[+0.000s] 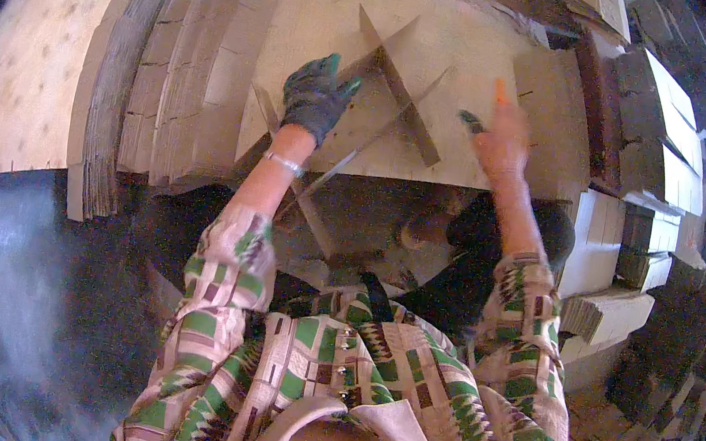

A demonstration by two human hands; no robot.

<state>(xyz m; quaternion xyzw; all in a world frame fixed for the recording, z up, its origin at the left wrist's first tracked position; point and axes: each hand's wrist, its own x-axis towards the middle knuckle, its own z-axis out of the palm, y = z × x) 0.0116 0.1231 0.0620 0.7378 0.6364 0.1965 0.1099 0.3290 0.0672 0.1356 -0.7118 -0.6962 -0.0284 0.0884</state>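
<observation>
The left hand (318, 95), in a dark green glove, has its grip closed on one upright strip of the cardboard divider (388, 91), fingers curled over its top edge, forearm reaching straight forward. The right hand (502, 138) is raised just right of the divider with the grip released, fingers spread and orange-tipped, touching nothing I can see. The divider is made of thin brown slotted strips crossing in an X; it stands in the middle of the desk (327, 12), between stacks of flat cardboard pieces (199, 66).
</observation>
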